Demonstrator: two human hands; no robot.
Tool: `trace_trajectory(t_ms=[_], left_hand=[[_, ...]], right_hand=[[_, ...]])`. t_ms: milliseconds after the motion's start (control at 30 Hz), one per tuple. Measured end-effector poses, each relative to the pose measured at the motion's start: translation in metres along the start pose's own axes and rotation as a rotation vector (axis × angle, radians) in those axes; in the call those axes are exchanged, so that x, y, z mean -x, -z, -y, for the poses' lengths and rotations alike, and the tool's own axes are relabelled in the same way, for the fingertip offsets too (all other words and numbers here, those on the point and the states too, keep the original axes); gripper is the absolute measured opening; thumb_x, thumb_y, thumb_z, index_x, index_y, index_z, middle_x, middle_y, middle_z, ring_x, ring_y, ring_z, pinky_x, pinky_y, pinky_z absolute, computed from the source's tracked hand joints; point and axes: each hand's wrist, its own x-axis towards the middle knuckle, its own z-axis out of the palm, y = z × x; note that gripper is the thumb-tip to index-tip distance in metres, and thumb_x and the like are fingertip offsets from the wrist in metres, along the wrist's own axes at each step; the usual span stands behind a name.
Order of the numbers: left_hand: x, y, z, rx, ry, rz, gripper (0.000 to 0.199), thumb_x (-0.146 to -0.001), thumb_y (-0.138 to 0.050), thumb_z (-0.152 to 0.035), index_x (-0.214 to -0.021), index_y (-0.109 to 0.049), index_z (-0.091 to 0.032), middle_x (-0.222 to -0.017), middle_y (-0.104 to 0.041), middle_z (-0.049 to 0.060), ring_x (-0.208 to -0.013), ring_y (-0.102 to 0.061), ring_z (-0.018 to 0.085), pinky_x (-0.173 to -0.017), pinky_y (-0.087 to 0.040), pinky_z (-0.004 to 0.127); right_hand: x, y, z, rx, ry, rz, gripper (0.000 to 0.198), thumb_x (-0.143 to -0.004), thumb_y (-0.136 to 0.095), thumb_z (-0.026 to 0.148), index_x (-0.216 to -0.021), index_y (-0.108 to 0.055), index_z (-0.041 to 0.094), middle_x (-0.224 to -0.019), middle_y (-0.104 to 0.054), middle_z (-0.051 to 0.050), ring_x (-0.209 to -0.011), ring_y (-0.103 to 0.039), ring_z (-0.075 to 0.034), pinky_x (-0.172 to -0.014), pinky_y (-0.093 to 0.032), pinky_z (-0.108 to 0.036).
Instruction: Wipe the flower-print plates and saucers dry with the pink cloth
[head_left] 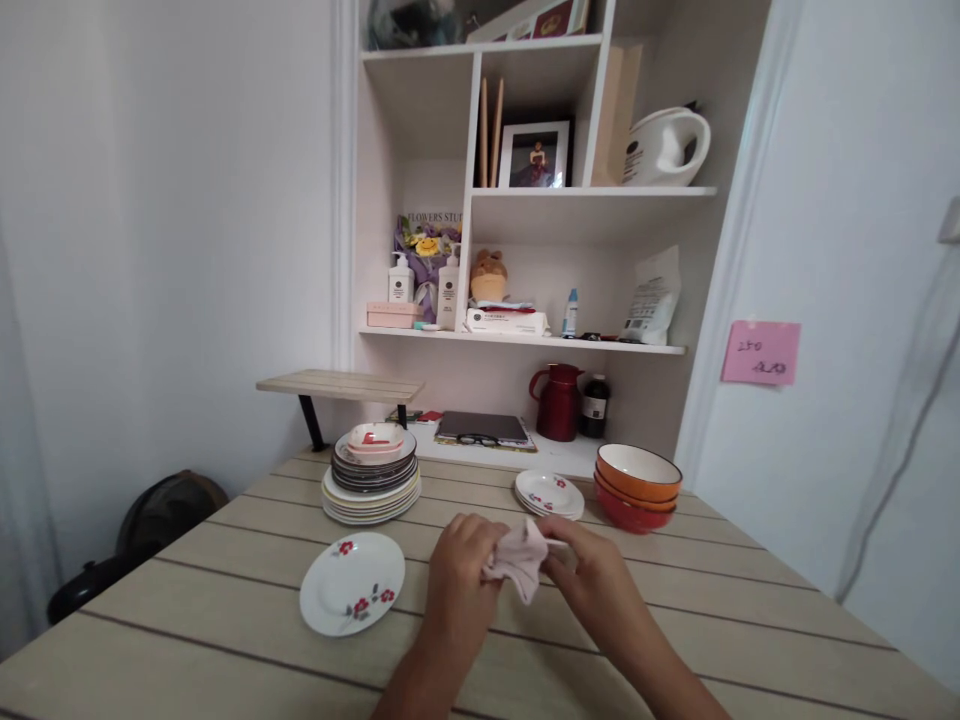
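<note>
My left hand [466, 568] is closed around a pale pink cloth [521, 562], held just above the table at the front middle. My right hand [589, 570] pinches a thin white object [555, 543] whose other end goes into the cloth; most of it is hidden, so its kind cannot be made out. To the left of my hands a white plate with red flowers [352, 585] lies flat on the table. Behind my right hand is a short stack of small flowered plates [550, 492].
Stacked plates [372, 500] topped by small dishes [375, 437] stand at back left, near a raised wooden stand [341, 385]. Orange and red bowls [637, 485] are nested at right. Behind are a laptop [482, 427], glasses, a red jug [559, 403] and a dark bottle [595, 407].
</note>
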Motion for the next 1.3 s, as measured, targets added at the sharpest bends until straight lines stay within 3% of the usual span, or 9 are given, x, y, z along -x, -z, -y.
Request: trace_trajectory(t_ms=[67,167,333,467,733,867,967,1167,1300], left_hand=[[0.0,0.001,-0.002,-0.076,-0.092,0.053,0.036,-0.066,-0.053,0.001,-0.089,-0.069,-0.021,-0.082,-0.067,0.005,-0.079,-0.055,0.021,-0.068,-0.041,0.03],[-0.001,0.001,-0.003,-0.017,-0.082,0.006,0.032,-0.067,-0.055,-0.001,-0.088,-0.069,-0.021,-0.081,-0.067,0.004,-0.079,-0.056,0.02,-0.069,-0.042,0.029],[-0.005,0.001,-0.006,0.323,0.249,-0.158,0.025,-0.063,-0.062,-0.007,-0.083,-0.069,-0.02,-0.083,-0.067,0.003,-0.078,-0.059,0.019,-0.068,-0.044,0.025],[-0.012,0.003,-0.017,0.66,0.572,-0.208,0.033,-0.066,-0.073,-0.027,-0.097,-0.069,-0.017,-0.088,-0.072,0.004,-0.08,-0.063,0.019,-0.07,-0.048,0.025],[-0.007,-0.004,-0.027,0.999,0.699,-0.194,0.052,-0.064,-0.08,-0.039,-0.109,-0.066,-0.019,-0.098,-0.073,0.008,-0.089,-0.067,0.021,-0.082,-0.051,0.03],[-0.004,-0.007,-0.02,0.925,0.683,-0.222,0.049,-0.067,-0.077,-0.039,-0.11,-0.066,-0.018,-0.098,-0.073,0.008,-0.089,-0.067,0.02,-0.08,-0.05,0.028],[-0.005,-0.004,-0.01,0.703,0.607,-0.214,0.035,-0.07,-0.072,-0.028,-0.103,-0.069,-0.017,-0.09,-0.073,0.006,-0.082,-0.065,0.019,-0.072,-0.049,0.027],[-0.002,0.002,0.006,0.194,0.071,-0.053,0.033,-0.066,-0.056,-0.004,-0.089,-0.072,-0.022,-0.083,-0.069,0.004,-0.081,-0.058,0.021,-0.071,-0.043,0.03],[0.0,0.003,0.006,0.075,-0.05,-0.024,0.029,-0.069,-0.055,-0.004,-0.088,-0.07,-0.021,-0.081,-0.067,0.004,-0.079,-0.055,0.021,-0.071,-0.041,0.03]], right_hand=[[0.001,-0.001,0.001,0.07,0.038,0.011,0.024,-0.071,-0.051,0.01,-0.081,-0.068,0.023,-0.083,-0.072,-0.003,-0.079,-0.064,-0.021,-0.074,-0.045,-0.03],[0.002,-0.004,0.003,0.02,0.053,-0.019,0.025,-0.072,-0.052,0.01,-0.083,-0.07,0.025,-0.083,-0.071,-0.003,-0.078,-0.063,-0.022,-0.071,-0.045,-0.03],[0.003,-0.009,0.01,-0.316,-0.089,-0.052,0.009,-0.079,-0.06,0.025,-0.079,-0.069,0.024,-0.073,-0.067,0.0,-0.068,-0.06,-0.02,-0.063,-0.045,-0.028],[0.004,-0.012,0.016,-0.625,-0.246,-0.13,0.017,-0.076,-0.069,0.033,-0.09,-0.069,0.022,-0.081,-0.069,-0.001,-0.075,-0.061,-0.02,-0.067,-0.047,-0.029],[0.002,-0.022,0.025,-1.158,-0.386,-0.218,0.047,-0.068,-0.078,0.035,-0.111,-0.067,0.021,-0.109,-0.071,-0.009,-0.097,-0.065,-0.027,-0.085,-0.05,-0.041],[0.001,-0.021,0.022,-1.179,-0.403,-0.153,0.048,-0.07,-0.076,0.037,-0.114,-0.065,0.022,-0.107,-0.072,-0.008,-0.095,-0.065,-0.026,-0.085,-0.05,-0.04],[0.001,-0.014,0.02,-0.912,-0.38,-0.129,0.043,-0.071,-0.073,0.035,-0.111,-0.065,0.023,-0.1,-0.072,-0.005,-0.089,-0.065,-0.024,-0.081,-0.049,-0.036],[0.001,0.0,0.015,-0.295,-0.06,-0.104,0.013,-0.075,-0.062,0.024,-0.086,-0.07,0.024,-0.086,-0.071,-0.002,-0.082,-0.062,-0.022,-0.071,-0.046,-0.03],[0.001,0.001,0.014,-0.18,0.018,-0.06,0.017,-0.075,-0.056,0.016,-0.08,-0.069,0.025,-0.075,-0.068,0.0,-0.068,-0.058,-0.019,-0.063,-0.042,-0.027]])
